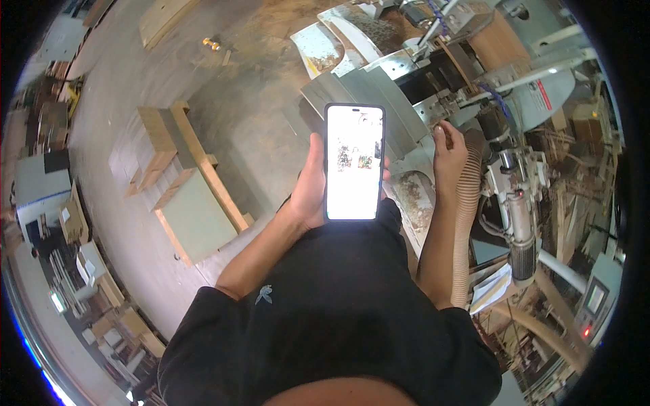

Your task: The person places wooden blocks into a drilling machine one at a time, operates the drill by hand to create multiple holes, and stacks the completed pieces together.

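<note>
My left hand is wrapped round a smartphone in a dark case, held upright in front of my body. Its screen is lit, mostly white, with small dark pictures in the upper half. Over on the right, my right hand is raised beside the machine, with its fingers curled and the thumb and fingertips close together. Whether anything is pinched there is too small to make out. A ribbed, tan hose runs down just behind my right forearm.
Stacked panels lie on a wooden pallet to the left. Grey boards rest on the machine beyond the phone. A control box with a small display stands at far right. A yellow-and-white object lies on the floor.
</note>
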`<act>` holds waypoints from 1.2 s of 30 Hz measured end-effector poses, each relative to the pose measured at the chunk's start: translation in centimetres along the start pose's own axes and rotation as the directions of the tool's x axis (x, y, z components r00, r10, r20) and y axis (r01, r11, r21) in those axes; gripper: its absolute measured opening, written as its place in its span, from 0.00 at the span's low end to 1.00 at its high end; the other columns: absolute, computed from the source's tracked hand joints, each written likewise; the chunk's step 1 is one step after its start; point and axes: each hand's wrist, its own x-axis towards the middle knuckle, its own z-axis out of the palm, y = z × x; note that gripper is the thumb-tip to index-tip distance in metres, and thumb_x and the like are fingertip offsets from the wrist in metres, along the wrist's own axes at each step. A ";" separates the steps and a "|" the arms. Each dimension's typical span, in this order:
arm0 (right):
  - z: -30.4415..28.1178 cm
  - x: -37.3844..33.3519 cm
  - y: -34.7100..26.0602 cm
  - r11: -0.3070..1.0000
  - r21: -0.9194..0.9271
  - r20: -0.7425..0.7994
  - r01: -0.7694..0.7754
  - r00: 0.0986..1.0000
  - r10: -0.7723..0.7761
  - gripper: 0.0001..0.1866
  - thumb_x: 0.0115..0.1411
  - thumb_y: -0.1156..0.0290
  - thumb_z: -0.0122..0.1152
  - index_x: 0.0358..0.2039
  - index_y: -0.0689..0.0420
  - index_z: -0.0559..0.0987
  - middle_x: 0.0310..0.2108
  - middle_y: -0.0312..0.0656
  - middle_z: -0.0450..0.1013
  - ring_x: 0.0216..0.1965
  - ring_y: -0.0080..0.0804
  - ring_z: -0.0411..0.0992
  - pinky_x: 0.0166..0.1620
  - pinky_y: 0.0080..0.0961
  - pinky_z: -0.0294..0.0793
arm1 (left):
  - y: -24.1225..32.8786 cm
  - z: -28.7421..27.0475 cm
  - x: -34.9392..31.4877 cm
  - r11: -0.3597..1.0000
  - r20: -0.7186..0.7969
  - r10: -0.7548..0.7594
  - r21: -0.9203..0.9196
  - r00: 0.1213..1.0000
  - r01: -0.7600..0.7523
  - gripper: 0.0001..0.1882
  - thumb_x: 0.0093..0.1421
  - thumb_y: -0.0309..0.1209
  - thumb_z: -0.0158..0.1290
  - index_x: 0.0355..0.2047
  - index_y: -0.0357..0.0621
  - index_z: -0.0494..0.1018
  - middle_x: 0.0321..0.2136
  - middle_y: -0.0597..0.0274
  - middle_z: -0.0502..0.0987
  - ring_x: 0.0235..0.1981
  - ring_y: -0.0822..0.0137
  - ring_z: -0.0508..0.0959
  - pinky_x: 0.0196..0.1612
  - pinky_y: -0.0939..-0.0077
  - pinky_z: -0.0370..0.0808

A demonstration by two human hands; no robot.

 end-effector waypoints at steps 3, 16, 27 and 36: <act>-1.7 -3.8 -1.9 0.997 0.069 -0.066 -0.032 0.997 0.037 0.14 0.62 0.67 0.61 0.45 0.62 0.80 0.39 0.40 0.76 0.36 0.25 0.72 0.41 0.20 0.71 | 0.6 -0.4 -0.2 0.999 0.024 -0.050 0.021 0.998 0.050 0.49 0.62 0.70 0.21 0.64 0.41 0.58 0.53 0.46 0.71 0.50 0.52 0.75 0.52 0.55 0.75; 1.3 -17.7 -12.3 0.941 0.314 0.351 -0.130 0.936 0.013 0.62 0.43 0.52 0.77 0.70 0.60 0.47 0.63 0.51 0.57 0.63 0.40 0.58 0.64 0.33 0.57 | -0.1 -1.2 -3.5 0.686 0.073 -0.312 0.707 0.947 0.172 0.36 0.70 0.52 0.32 0.70 0.44 0.40 0.63 0.55 0.58 0.61 0.64 0.61 0.64 0.70 0.58; -7.4 -33.8 3.1 0.499 -0.277 0.365 -0.821 0.390 0.845 0.45 0.40 0.69 0.73 0.62 0.62 0.67 0.51 0.49 0.73 0.51 0.38 0.70 0.56 0.30 0.66 | 4.0 -5.0 -5.9 0.526 0.177 -0.585 0.826 0.792 0.203 0.33 0.71 0.39 0.43 0.69 0.36 0.47 0.68 0.48 0.53 0.69 0.59 0.53 0.70 0.66 0.47; -4.1 -34.7 9.5 0.362 -0.010 0.675 -0.932 0.261 0.690 0.23 0.49 0.70 0.64 0.48 0.59 0.76 0.27 0.33 0.70 0.25 0.23 0.67 0.29 0.22 0.65 | 8.7 -8.9 -4.6 0.694 -0.181 0.156 0.719 0.971 0.023 0.20 0.69 0.42 0.43 0.50 0.39 0.70 0.42 0.57 0.78 0.47 0.64 0.77 0.53 0.69 0.71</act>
